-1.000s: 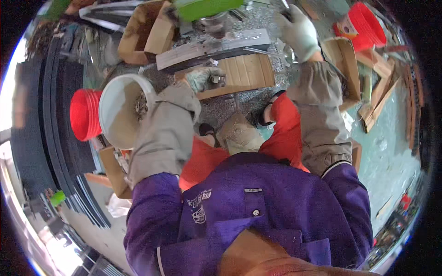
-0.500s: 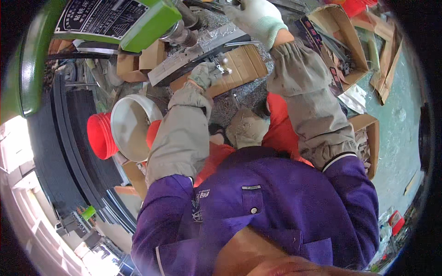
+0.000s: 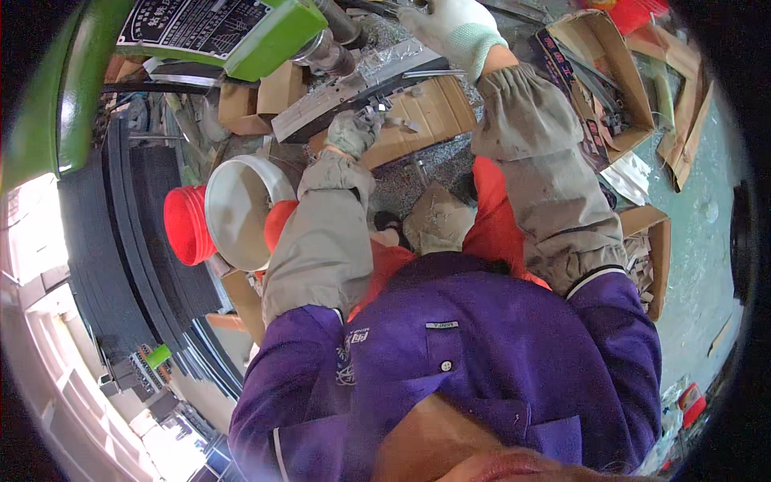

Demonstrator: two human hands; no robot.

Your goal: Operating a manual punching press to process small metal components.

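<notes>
My left hand, in a soiled grey glove, is closed on a small shiny metal piece at its fingertips. It hovers over the left part of a brown cardboard sheet, beside a long grey metal block. Another small metal piece shows on the cardboard, right of that hand. My right hand, in a white glove with a pale green cuff, reaches to the top edge with fingers curled near a dark rod. What it grips is partly out of view.
A green machine with a dark plate overhangs the upper left. A white bucket and a red bucket stand left. Open cardboard boxes with metal pieces are on the right. Long dark bars lie far left. Metal shavings cover the work area.
The whole view has shifted slightly. My left hand has drawn a little left over the cardboard, and a small metal piece now shows apart from its fingers. My right hand stays at the top.
</notes>
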